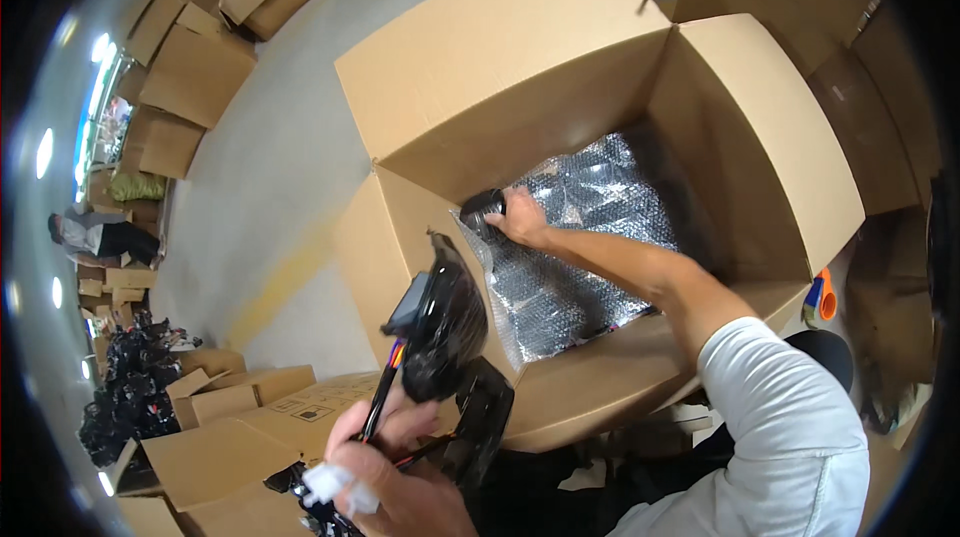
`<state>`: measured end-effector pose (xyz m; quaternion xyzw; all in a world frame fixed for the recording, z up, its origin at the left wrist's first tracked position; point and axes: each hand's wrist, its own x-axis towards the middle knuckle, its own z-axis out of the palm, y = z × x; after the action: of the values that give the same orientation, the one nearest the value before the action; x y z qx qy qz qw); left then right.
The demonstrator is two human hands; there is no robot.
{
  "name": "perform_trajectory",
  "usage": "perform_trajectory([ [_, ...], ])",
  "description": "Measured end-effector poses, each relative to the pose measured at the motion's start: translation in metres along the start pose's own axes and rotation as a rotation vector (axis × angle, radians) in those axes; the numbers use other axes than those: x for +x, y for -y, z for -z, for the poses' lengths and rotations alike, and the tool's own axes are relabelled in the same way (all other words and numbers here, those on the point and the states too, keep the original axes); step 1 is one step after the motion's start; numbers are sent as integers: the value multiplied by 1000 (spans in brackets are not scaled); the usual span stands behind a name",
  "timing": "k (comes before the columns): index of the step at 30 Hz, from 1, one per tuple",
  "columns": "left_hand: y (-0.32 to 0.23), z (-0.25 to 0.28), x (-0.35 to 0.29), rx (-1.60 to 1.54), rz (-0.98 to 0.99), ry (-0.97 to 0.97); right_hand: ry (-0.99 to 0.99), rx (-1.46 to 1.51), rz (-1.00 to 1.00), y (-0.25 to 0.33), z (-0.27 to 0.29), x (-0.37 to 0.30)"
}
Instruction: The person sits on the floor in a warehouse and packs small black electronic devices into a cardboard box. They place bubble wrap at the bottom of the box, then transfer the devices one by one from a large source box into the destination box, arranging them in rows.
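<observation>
My left hand (410, 487), low in the view, is closed round a wiring harness (381, 399) with coloured wires and a white connector (340, 487). Glossy black plastic-wrapped parts (447, 327) stand up beyond its fingers, and a dark wrapped piece (486, 405) hangs beside them. My right arm reaches into a large open cardboard box (500, 57). There my right hand (522, 218) grips a dark black part (483, 207) at the left edge of a bubble-wrap sheet (590, 202). What lies beneath the sheet is mostly hidden.
Open cartons (195, 72) line the far left floor. A heap of black wrapped parts (130, 377) lies at the left, near a smaller carton (240, 392). A person (105, 239) is at the far left. Orange tape rolls or handles (826, 297) sit right of the box.
</observation>
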<state>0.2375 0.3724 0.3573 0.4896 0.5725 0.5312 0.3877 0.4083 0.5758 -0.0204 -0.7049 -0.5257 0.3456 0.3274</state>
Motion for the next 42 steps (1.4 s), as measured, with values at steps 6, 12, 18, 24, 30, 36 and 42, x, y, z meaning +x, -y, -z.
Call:
perform_trajectory([
  [6, 2, -26, -2, -324, 215, -92, 1485, 1417, 18, 75, 109, -88],
  [12, 17, -36, -12, -488, 322, 58, 1115, 1743, 127, 164, 158, -127],
  [18, 24, -43, -21, -321, 388, 152, 737, 1427, -80, 103, 202, -45],
  [24, 33, -43, -17, -263, 421, 105, 353, 1151, -490, -70, 103, 2],
  [30, 47, -43, -15, -260, 387, 104, 116, 788, -282, -129, 63, 17],
  [36, 37, -44, -12, -391, 347, 49, -139, -218, -132, -75, 77, -10],
  [42, 9, -56, -10, -602, 212, -143, 1233, 1024, -421, 14, 121, -117],
])
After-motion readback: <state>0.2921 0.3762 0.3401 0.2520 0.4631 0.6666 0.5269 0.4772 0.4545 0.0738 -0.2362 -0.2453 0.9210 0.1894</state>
